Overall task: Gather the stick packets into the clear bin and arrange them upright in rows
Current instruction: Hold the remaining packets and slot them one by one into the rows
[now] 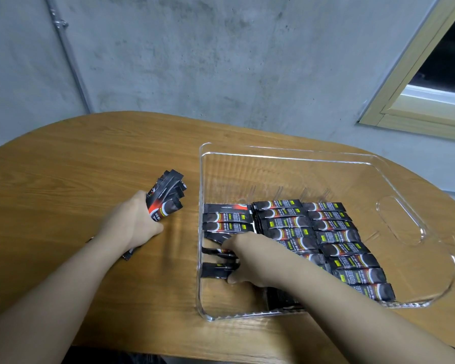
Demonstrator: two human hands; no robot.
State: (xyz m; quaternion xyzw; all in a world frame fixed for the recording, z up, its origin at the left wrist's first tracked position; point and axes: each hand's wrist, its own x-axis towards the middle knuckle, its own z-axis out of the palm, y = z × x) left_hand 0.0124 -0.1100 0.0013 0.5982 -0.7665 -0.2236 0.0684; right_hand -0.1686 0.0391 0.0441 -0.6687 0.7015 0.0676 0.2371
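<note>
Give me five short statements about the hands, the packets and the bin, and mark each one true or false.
1. The left hand grips a bundle of stick packets outside the clear bin. True.
2. The right hand rests on the bare table, away from the bin. False: it is inside the bin, at the left row of packets.
3. The bin stands on a wooden table. True.
4. The bin is packed full, wall to wall. False: its far part holds no packets.
5. The packets in the bin form several rows side by side. True.
</note>
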